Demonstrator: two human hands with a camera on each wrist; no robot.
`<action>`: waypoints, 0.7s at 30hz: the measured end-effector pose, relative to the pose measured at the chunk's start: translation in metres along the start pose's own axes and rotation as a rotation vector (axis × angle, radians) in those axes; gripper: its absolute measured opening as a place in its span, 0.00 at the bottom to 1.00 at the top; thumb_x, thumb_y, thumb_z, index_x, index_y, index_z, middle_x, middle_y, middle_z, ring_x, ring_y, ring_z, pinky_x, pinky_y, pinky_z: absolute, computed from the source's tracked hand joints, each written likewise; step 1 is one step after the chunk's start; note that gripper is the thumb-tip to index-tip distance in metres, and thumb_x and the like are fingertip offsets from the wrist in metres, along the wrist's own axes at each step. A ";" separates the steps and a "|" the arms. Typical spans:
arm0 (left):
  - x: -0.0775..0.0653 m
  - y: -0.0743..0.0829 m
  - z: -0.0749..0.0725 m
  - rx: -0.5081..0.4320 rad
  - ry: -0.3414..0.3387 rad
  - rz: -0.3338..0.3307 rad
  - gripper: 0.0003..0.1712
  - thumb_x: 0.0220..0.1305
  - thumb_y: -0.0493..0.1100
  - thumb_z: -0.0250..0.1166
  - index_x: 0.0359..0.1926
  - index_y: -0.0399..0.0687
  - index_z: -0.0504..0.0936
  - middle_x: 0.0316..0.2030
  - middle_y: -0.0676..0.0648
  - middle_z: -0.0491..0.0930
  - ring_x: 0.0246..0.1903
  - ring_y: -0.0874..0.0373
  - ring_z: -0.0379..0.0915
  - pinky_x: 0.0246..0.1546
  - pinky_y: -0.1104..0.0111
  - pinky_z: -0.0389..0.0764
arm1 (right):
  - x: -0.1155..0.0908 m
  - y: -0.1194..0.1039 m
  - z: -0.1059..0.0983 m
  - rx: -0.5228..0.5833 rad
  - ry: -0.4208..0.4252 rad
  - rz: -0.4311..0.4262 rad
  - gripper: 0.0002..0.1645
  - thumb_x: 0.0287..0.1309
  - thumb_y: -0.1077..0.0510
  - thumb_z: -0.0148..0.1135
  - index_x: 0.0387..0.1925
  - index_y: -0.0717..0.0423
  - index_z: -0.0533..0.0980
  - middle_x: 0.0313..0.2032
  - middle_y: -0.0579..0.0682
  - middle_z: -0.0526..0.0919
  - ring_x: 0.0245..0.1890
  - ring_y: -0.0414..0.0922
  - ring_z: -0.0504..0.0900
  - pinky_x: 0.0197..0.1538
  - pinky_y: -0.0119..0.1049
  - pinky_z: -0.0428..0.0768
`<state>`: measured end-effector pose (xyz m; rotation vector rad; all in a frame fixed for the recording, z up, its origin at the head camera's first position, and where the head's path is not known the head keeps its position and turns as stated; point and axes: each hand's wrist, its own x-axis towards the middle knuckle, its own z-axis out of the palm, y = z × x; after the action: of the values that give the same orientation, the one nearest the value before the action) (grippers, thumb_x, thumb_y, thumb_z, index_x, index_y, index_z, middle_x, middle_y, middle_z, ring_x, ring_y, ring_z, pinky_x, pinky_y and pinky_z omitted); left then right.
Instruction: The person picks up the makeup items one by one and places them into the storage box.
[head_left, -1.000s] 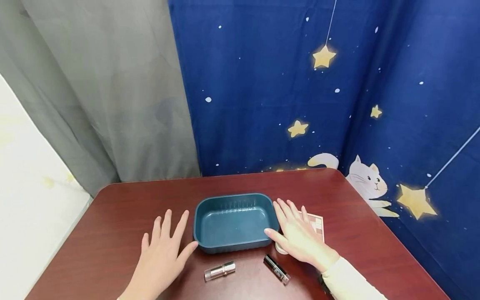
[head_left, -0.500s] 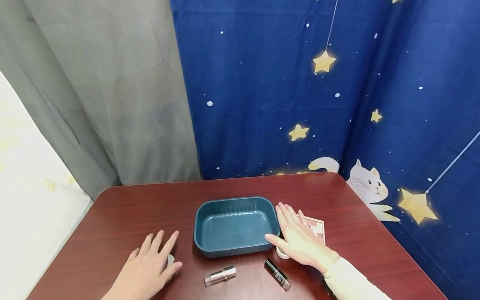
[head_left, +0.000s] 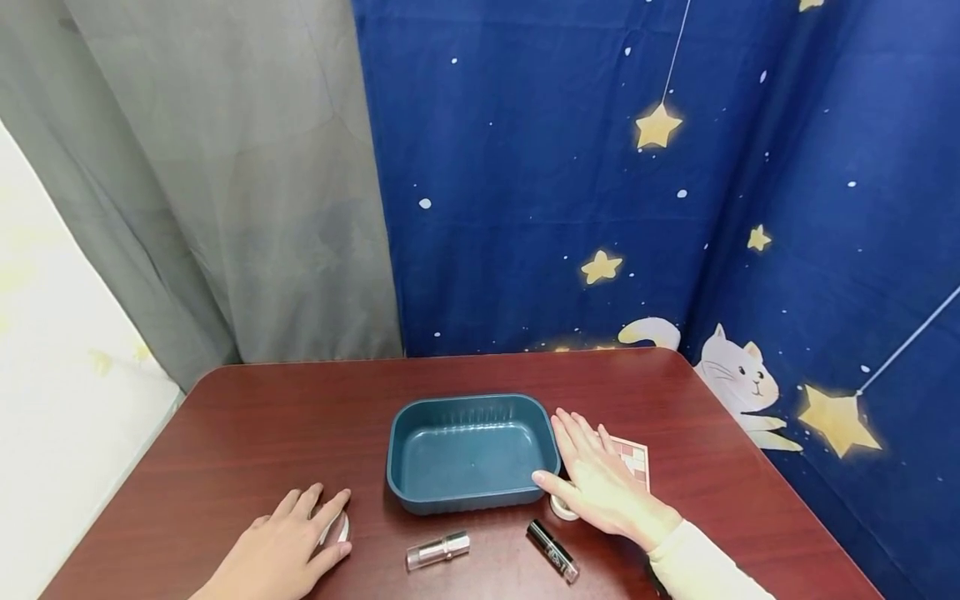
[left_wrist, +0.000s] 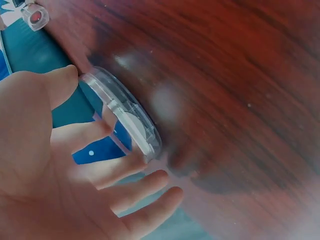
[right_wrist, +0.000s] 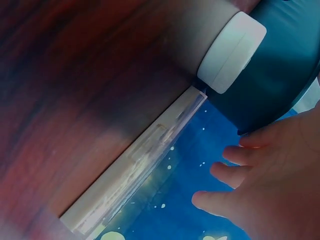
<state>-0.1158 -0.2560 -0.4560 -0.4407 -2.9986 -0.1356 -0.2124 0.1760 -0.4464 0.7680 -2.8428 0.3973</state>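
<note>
In the head view my left hand is low over the table at the left front. Its thumb and fingers span a clear, round, compact-like case, thumb at one end, fingertips at the other; the case stays at the tabletop. My right hand, fingers straight, lies along the right side of a dark teal plastic basin, its thumb at the rim. Partly under that hand are a checkered eyeshadow palette and a small white round-edged item. Nothing is gripped by the right hand.
A silver-and-clear lipstick tube lies in front of the basin. To its right, a black tube with a clear end lies slanted. The dark red table backs onto grey and blue curtains.
My left hand has left the basin's left side, moving toward the front left and down, and has come round the clear case. The right hand stays nearly still by the basin.
</note>
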 end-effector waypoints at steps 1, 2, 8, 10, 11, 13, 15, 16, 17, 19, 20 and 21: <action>-0.001 0.000 0.000 0.011 0.013 0.005 0.36 0.61 0.65 0.67 0.63 0.50 0.79 0.56 0.39 0.76 0.56 0.43 0.71 0.39 0.48 0.80 | 0.000 0.000 0.000 0.001 -0.003 -0.002 0.58 0.65 0.21 0.42 0.77 0.61 0.55 0.77 0.56 0.53 0.77 0.56 0.50 0.72 0.63 0.50; -0.002 0.000 0.000 0.021 0.024 0.009 0.36 0.61 0.65 0.68 0.63 0.50 0.80 0.54 0.42 0.76 0.54 0.44 0.72 0.38 0.49 0.80 | 0.000 0.000 0.000 0.003 -0.004 -0.004 0.58 0.66 0.21 0.42 0.77 0.61 0.55 0.77 0.56 0.53 0.77 0.56 0.50 0.72 0.63 0.50; -0.006 0.002 -0.001 0.017 0.039 0.012 0.36 0.56 0.63 0.72 0.62 0.52 0.81 0.41 0.56 0.69 0.42 0.56 0.66 0.24 0.65 0.75 | 0.000 0.001 0.001 0.014 0.004 -0.017 0.56 0.66 0.22 0.42 0.78 0.58 0.53 0.78 0.53 0.52 0.77 0.53 0.50 0.71 0.63 0.52; -0.007 0.002 0.000 -0.005 0.020 0.006 0.36 0.55 0.62 0.73 0.62 0.52 0.81 0.40 0.57 0.67 0.42 0.57 0.66 0.20 0.67 0.73 | 0.000 0.001 0.001 0.015 0.001 -0.018 0.56 0.66 0.22 0.42 0.79 0.56 0.53 0.78 0.52 0.51 0.77 0.53 0.49 0.71 0.63 0.52; -0.008 0.002 0.000 -0.015 0.010 0.006 0.37 0.54 0.62 0.74 0.62 0.52 0.81 0.40 0.57 0.67 0.42 0.58 0.66 0.20 0.67 0.72 | 0.000 0.001 0.001 0.021 -0.007 -0.015 0.55 0.66 0.22 0.42 0.79 0.55 0.52 0.79 0.52 0.50 0.77 0.53 0.49 0.71 0.63 0.52; -0.009 0.002 -0.001 -0.027 0.007 0.007 0.37 0.52 0.60 0.75 0.61 0.51 0.81 0.40 0.58 0.67 0.42 0.57 0.67 0.19 0.67 0.71 | -0.001 0.001 0.002 0.030 -0.013 -0.014 0.55 0.66 0.22 0.43 0.79 0.55 0.52 0.79 0.51 0.50 0.77 0.54 0.49 0.71 0.64 0.52; -0.009 0.001 -0.002 -0.029 0.020 0.020 0.37 0.50 0.59 0.77 0.60 0.50 0.82 0.39 0.57 0.67 0.40 0.57 0.68 0.20 0.67 0.72 | -0.001 0.001 0.003 0.032 -0.014 -0.018 0.55 0.66 0.22 0.43 0.79 0.55 0.52 0.79 0.51 0.49 0.77 0.55 0.49 0.71 0.64 0.52; -0.009 0.001 -0.002 -0.027 0.031 0.029 0.36 0.50 0.58 0.77 0.59 0.49 0.82 0.38 0.57 0.67 0.39 0.57 0.68 0.20 0.66 0.72 | -0.001 0.001 0.003 0.035 -0.013 -0.021 0.55 0.67 0.23 0.43 0.79 0.55 0.53 0.79 0.51 0.49 0.77 0.56 0.49 0.71 0.64 0.52; -0.008 0.000 -0.003 -0.025 0.042 0.037 0.36 0.49 0.57 0.77 0.58 0.49 0.83 0.38 0.57 0.67 0.38 0.57 0.68 0.21 0.66 0.73 | -0.001 0.001 0.002 0.036 -0.011 -0.025 0.55 0.67 0.23 0.43 0.79 0.55 0.53 0.79 0.52 0.49 0.77 0.56 0.50 0.71 0.64 0.52; -0.007 0.000 -0.003 -0.021 0.056 0.048 0.34 0.48 0.54 0.77 0.56 0.48 0.83 0.37 0.56 0.67 0.36 0.57 0.68 0.22 0.64 0.74 | 0.000 0.001 0.003 0.028 -0.004 -0.031 0.55 0.67 0.23 0.43 0.79 0.56 0.53 0.79 0.52 0.50 0.77 0.57 0.50 0.71 0.63 0.53; -0.006 -0.001 -0.003 -0.021 0.058 0.048 0.33 0.47 0.53 0.77 0.55 0.48 0.84 0.37 0.55 0.68 0.35 0.57 0.67 0.23 0.64 0.75 | 0.001 0.001 0.003 0.026 -0.009 -0.031 0.54 0.67 0.23 0.43 0.79 0.56 0.53 0.79 0.52 0.50 0.77 0.56 0.50 0.71 0.63 0.53; -0.005 -0.001 -0.004 -0.023 0.056 0.043 0.32 0.47 0.52 0.77 0.55 0.48 0.84 0.37 0.54 0.68 0.35 0.57 0.67 0.23 0.64 0.75 | 0.001 0.001 0.002 0.028 -0.014 -0.032 0.54 0.67 0.23 0.43 0.79 0.56 0.52 0.79 0.51 0.49 0.77 0.56 0.49 0.71 0.62 0.53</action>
<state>-0.1110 -0.2588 -0.4530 -0.4949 -2.9337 -0.1756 -0.2140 0.1758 -0.4488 0.8230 -2.8401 0.4295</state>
